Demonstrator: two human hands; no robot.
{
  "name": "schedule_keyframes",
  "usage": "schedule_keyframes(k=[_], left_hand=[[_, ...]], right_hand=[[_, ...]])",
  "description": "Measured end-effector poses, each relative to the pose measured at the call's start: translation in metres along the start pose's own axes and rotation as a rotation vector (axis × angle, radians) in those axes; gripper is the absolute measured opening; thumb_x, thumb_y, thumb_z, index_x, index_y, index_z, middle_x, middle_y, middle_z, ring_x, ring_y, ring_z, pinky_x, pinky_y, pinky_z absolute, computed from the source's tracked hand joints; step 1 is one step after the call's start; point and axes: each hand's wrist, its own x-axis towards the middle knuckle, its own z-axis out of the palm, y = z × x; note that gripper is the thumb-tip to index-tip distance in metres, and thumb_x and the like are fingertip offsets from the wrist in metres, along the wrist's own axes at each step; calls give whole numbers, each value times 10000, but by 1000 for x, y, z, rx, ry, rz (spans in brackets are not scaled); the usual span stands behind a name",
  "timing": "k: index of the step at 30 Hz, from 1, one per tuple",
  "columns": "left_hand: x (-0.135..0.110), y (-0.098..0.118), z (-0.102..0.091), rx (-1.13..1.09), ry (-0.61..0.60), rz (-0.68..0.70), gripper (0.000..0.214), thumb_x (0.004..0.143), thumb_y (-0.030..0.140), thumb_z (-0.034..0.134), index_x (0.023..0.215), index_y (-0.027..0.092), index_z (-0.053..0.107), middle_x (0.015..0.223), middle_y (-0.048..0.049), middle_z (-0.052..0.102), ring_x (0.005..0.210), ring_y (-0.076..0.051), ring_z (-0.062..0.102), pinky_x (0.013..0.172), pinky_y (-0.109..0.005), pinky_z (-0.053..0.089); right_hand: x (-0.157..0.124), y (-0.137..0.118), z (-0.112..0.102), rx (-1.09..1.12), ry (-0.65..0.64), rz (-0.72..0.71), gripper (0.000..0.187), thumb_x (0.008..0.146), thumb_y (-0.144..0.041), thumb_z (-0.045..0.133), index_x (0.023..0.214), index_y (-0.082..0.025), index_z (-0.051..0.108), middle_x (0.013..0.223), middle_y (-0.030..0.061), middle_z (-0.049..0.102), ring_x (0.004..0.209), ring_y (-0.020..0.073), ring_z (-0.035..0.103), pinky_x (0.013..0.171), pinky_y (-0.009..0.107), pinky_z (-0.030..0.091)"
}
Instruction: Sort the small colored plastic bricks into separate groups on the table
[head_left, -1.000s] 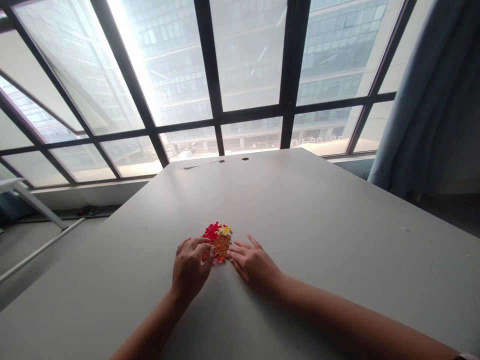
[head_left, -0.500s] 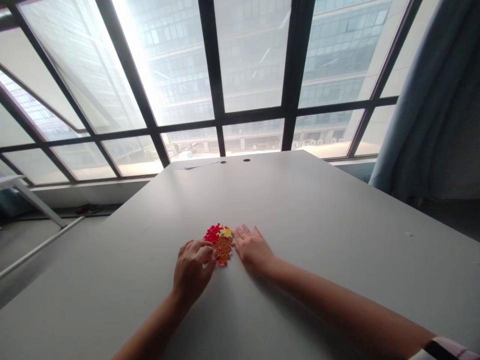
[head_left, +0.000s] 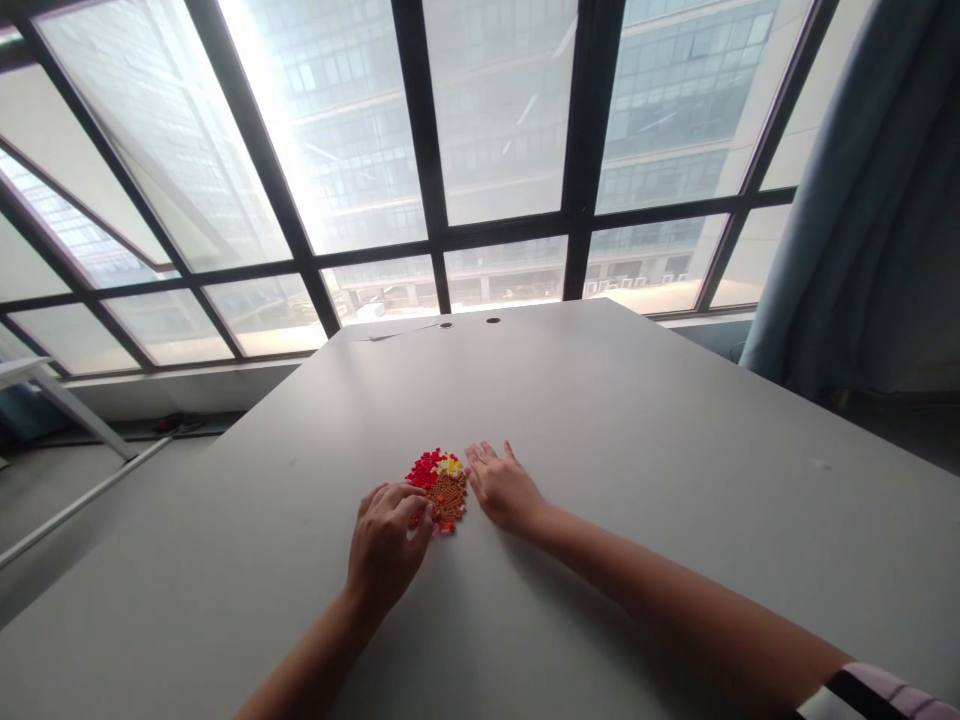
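Observation:
A small round patch of tiny colourful pieces, like beads or mini bricks, lies on the white table. Its red pieces [head_left: 424, 468] are at the far left, pale yellow pieces [head_left: 449, 465] at the far right, and orange-brown pieces [head_left: 450, 493] fill the middle and near side. My left hand [head_left: 388, 540] reaches over the left near edge of the patch, fingers bent and thumb close to them in a pinch; anything between the tips is too small to make out. Flat on the table, my right hand [head_left: 506, 490] rests beside the patch's right edge, fingers spread and holding nothing.
The white table [head_left: 570, 400] stretches away to large dark-framed windows [head_left: 502, 235]. Two dark round holes [head_left: 493, 321] are in its far end. A small pale speck [head_left: 823, 464] lies on the right. A blue-grey curtain [head_left: 840, 230] hangs at the right.
My right hand has shifted slightly away from me and off the patch's edge. The left hand stays over the pieces with almost no movement.

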Motion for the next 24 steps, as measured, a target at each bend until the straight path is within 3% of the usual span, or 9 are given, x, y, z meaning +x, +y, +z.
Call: schedule_keyframes(k=[3, 5, 8, 10, 12, 13, 15, 19, 24], left_hand=[[-2, 7, -1, -16, -12, 31, 246, 917, 226, 475, 786, 198, 680, 912, -69, 735, 878, -234, 685, 915, -476, 510], [-6, 21, -1, -42, -32, 70, 249, 920, 215, 467, 794, 201, 681, 939, -64, 743, 894, -221, 692, 910, -446, 533], [-11, 53, 4, -84, -111, 144, 246, 924, 192, 457, 932, 213, 702, 1084, -51, 738, 1011, -211, 686, 935, -396, 551], [-9, 76, 11, -81, -316, 200, 350, 925, 139, 399, 1141, 189, 669, 1266, -76, 669, 1196, -248, 611, 1021, -427, 508], [-1, 95, 23, -39, -557, 154, 445, 927, 114, 348, 1303, 149, 584, 1426, -101, 535, 1383, -285, 417, 1127, -462, 400], [5, 101, 30, -28, -587, 124, 466, 937, 134, 339, 1360, 106, 531, 1467, -133, 478, 1405, -300, 373, 1144, -462, 375], [18, 109, 46, -9, -608, 76, 505, 940, 143, 324, 1416, 30, 446, 1502, -185, 403, 1421, -321, 327, 1164, -455, 340], [37, 112, 72, 34, -602, -29, 553, 964, 220, 290, 1465, -9, 340, 1553, -207, 272, 1459, -319, 223, 1190, -469, 278], [38, 114, 81, 69, -585, -88, 561, 971, 214, 229, 1488, 8, 297, 1575, -180, 232, 1473, -297, 185, 1204, -461, 237]], right_hand=[[-27, 14, -9, 27, -21, -57, 422, 1028, -229, 313, 1357, -98, 543, 1397, 149, 564, 1354, 237, 459, 1151, 463, 338], [-50, 26, -16, 33, -24, -104, 452, 1022, -234, 286, 1371, -103, 541, 1400, 118, 565, 1363, 204, 454, 1157, 396, 351], [-80, 49, -22, 13, 0, -145, 474, 1011, -248, 273, 1376, -114, 544, 1407, 104, 554, 1351, 200, 470, 1152, 389, 369], [-92, 70, -24, -16, 32, -126, 486, 1002, -240, 266, 1384, -99, 532, 1403, 126, 552, 1347, 214, 474, 1147, 416, 378], [-96, 92, -24, -55, 67, -74, 496, 989, -231, 273, 1386, -70, 523, 1402, 170, 543, 1351, 248, 467, 1138, 468, 380], [-97, 102, -23, -77, 84, -45, 499, 982, -224, 277, 1379, -53, 526, 1399, 192, 539, 1348, 265, 468, 1136, 492, 375], [-98, 119, -20, -113, 108, -1, 502, 975, -221, 282, 1370, -41, 534, 1398, 207, 534, 1346, 280, 468, 1135, 503, 369], [-103, 133, -11, -157, 138, 59, 517, 982, -249, 273, 1362, -17, 536, 1392, 225, 533, 1343, 293, 470, 1122, 492, 385], [-107, 130, -1, -184, 164, 107, 531, 994, -256, 240, 1381, -18, 514, 1421, 213, 509, 1362, 274, 450, 1135, 464, 377]])
